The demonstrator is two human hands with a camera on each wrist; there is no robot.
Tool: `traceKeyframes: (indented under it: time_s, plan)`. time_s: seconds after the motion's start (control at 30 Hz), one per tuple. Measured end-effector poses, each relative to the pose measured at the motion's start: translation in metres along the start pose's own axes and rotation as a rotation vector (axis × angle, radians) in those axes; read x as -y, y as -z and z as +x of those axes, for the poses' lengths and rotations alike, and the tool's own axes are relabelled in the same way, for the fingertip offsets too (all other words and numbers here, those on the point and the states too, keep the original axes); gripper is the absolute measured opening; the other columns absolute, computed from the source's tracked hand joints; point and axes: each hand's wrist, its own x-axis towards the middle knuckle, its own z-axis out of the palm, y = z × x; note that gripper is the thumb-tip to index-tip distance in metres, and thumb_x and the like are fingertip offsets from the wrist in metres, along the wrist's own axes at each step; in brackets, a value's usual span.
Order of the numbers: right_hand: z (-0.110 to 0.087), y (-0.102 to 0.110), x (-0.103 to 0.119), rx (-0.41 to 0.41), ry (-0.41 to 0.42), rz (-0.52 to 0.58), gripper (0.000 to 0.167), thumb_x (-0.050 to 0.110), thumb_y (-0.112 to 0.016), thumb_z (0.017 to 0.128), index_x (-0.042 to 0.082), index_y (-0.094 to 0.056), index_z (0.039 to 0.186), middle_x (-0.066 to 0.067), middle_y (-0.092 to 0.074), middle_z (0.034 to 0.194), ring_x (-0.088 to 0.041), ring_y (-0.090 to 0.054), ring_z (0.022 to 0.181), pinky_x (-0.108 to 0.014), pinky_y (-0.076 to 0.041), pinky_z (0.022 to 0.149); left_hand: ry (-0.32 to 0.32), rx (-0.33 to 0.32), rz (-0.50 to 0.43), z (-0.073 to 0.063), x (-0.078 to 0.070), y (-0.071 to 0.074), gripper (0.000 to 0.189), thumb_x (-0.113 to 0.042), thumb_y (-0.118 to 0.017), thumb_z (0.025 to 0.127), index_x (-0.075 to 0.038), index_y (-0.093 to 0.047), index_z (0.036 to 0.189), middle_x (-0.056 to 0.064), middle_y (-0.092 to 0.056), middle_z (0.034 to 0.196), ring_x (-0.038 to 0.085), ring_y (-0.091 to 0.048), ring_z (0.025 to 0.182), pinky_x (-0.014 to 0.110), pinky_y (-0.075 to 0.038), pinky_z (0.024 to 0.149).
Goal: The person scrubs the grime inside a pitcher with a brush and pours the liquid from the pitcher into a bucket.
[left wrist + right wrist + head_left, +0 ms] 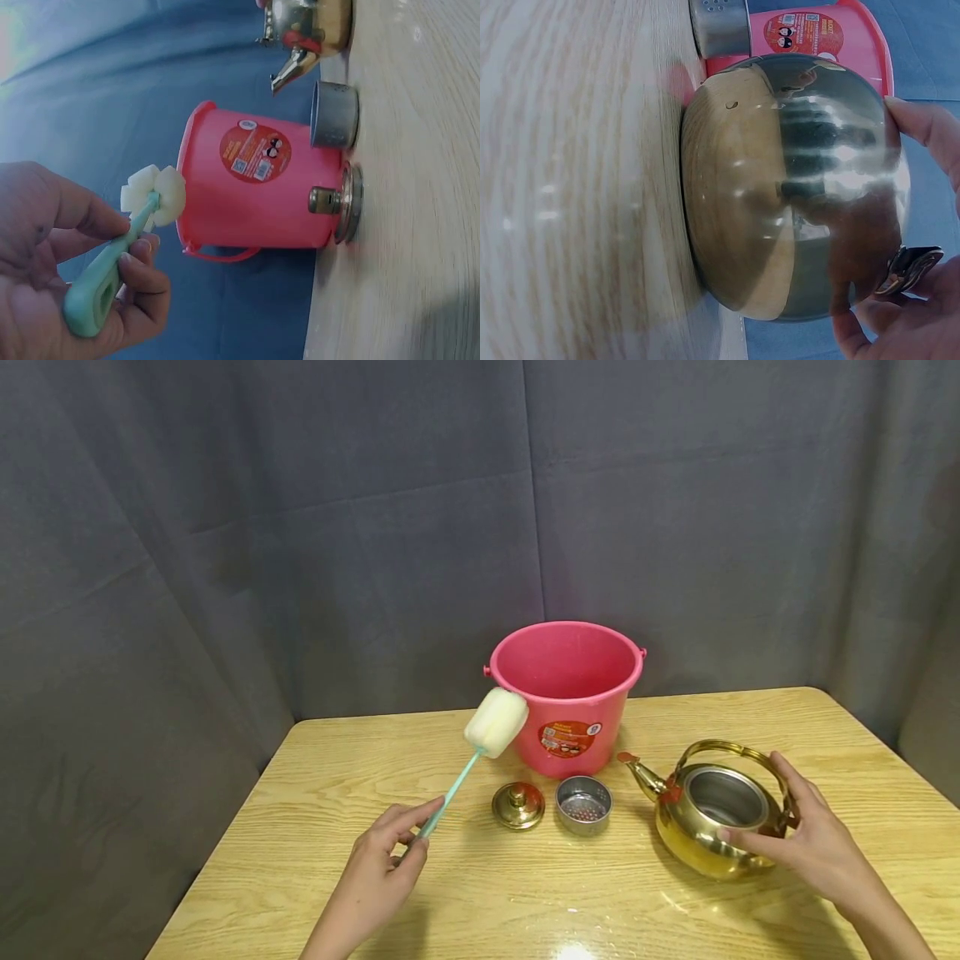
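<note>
In the head view my left hand [372, 868] grips a sponge bottle brush by its pale green handle [96, 289]. Its cream sponge head [497, 722] points up and away, overlapping the pink bucket's rim. On the right side of the table stands a gold teapot [693, 839], lidless, its spout toward the left. My right hand [813, 847] holds the teapot at its right side, thumb on the top rim and fingers at the foot of the arched handle. The right wrist view shows the teapot's shiny side [795, 195] close up, standing against the wood.
A pink bucket [611, 727] with a red label stands at the back of the wooden table [337, 785]. In front of it lie a gold lid [517, 810], knob up, and a metal strainer cup [585, 828]. A grey curtain [412, 568] hangs behind the table.
</note>
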Motion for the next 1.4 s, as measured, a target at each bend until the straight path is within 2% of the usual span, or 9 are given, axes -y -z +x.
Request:
traceKeyframes:
  time_s: [0.17, 0.3, 0.4, 0.53, 0.6, 0.73, 1.0, 1.17, 1.4]
  plan:
    - [0.001, 0.002, 0.0, -0.014, 0.014, -0.009, 0.116, 0.031, -0.082, 0.078, 0.016, 0.002, 0.156, -0.039, -0.016, 0.147, -0.056, -0.036, 0.116, -0.068, -0.037, 0.081, 0.019, -0.028, 0.001, 0.002, 0.005, 0.004, 0.05, 0.008, -0.053, 0.091, -0.016, -0.059, 0.134, 0.005, -0.057, 0.109, 0.02, -0.055, 0.086, 0.027, -0.05, 0.057]
    - [0.003, 0.005, 0.001, -0.032, 0.03, -0.023, 0.115, 0.031, -0.083, 0.076, 0.016, -0.002, 0.157, -0.037, -0.019, 0.146, -0.051, -0.04, 0.111, -0.039, -0.045, 0.077, 0.007, -0.047, 0.049, 0.007, 0.008, 0.005, 0.051, 0.007, -0.049, 0.092, -0.012, -0.053, 0.139, 0.007, -0.055, 0.107, 0.02, -0.053, 0.083, 0.028, -0.047, 0.058]
    - [0.003, 0.007, 0.001, -0.038, 0.036, -0.023, 0.115, 0.029, -0.084, 0.076, 0.014, -0.003, 0.157, -0.037, -0.018, 0.147, -0.05, -0.04, 0.11, -0.032, -0.044, 0.074, 0.007, -0.057, 0.084, 0.011, 0.012, 0.005, 0.051, 0.007, -0.048, 0.092, -0.011, -0.051, 0.14, 0.009, -0.054, 0.106, 0.019, -0.052, 0.083, 0.029, -0.045, 0.06]
    - [0.003, 0.006, 0.002, -0.032, 0.027, -0.016, 0.115, 0.027, -0.083, 0.076, 0.013, -0.002, 0.156, -0.038, -0.017, 0.147, -0.053, -0.038, 0.113, -0.048, -0.043, 0.079, 0.028, -0.059, 0.101, 0.016, 0.02, 0.005, 0.051, 0.005, -0.047, 0.092, -0.01, -0.05, 0.14, 0.011, -0.053, 0.107, 0.02, -0.051, 0.083, 0.03, -0.043, 0.061]
    - [0.003, 0.007, 0.002, -0.031, 0.021, -0.018, 0.115, 0.028, -0.083, 0.076, 0.013, -0.002, 0.156, -0.039, -0.018, 0.145, -0.053, -0.038, 0.113, -0.05, -0.043, 0.08, 0.038, -0.059, 0.101, 0.019, 0.024, 0.004, 0.05, 0.005, -0.047, 0.093, -0.009, -0.049, 0.14, 0.012, -0.052, 0.107, 0.021, -0.051, 0.084, 0.031, -0.043, 0.061]
    - [0.002, 0.006, 0.002, -0.03, 0.015, -0.012, 0.115, 0.028, -0.082, 0.077, 0.012, -0.001, 0.156, -0.04, -0.017, 0.145, -0.054, -0.037, 0.113, -0.066, -0.037, 0.082, 0.053, -0.056, 0.091, 0.026, 0.033, 0.001, 0.048, 0.005, -0.047, 0.093, -0.005, -0.048, 0.14, 0.016, -0.052, 0.108, 0.022, -0.05, 0.083, 0.031, -0.043, 0.059]
    - [0.0, 0.005, 0.001, -0.019, 0.007, -0.021, 0.115, 0.03, -0.082, 0.078, 0.012, 0.0, 0.156, -0.04, -0.017, 0.144, -0.051, -0.038, 0.111, -0.06, -0.04, 0.08, 0.065, -0.059, 0.097, 0.038, 0.05, -0.004, 0.048, 0.007, -0.046, 0.092, 0.0, -0.046, 0.14, 0.015, -0.052, 0.101, 0.02, -0.046, 0.076, 0.028, -0.04, 0.057]
    - [0.001, 0.003, 0.0, -0.023, 0.011, -0.01, 0.114, 0.028, -0.081, 0.078, 0.011, -0.001, 0.156, -0.04, -0.016, 0.145, -0.054, -0.035, 0.114, -0.068, -0.035, 0.083, 0.064, -0.047, 0.089, 0.047, 0.061, -0.008, 0.048, 0.008, -0.045, 0.092, 0.004, -0.045, 0.14, 0.018, -0.05, 0.1, 0.02, -0.042, 0.074, 0.028, -0.037, 0.056]
    - [-0.002, -0.001, -0.001, -0.016, 0.01, -0.004, 0.115, 0.029, -0.082, 0.077, 0.011, 0.0, 0.156, -0.039, -0.016, 0.146, -0.053, -0.035, 0.115, -0.068, -0.034, 0.084, 0.091, -0.045, 0.1, 0.057, 0.077, -0.013, 0.048, 0.006, -0.045, 0.092, 0.006, -0.042, 0.14, 0.022, -0.05, 0.103, 0.022, -0.044, 0.076, 0.031, -0.039, 0.06]
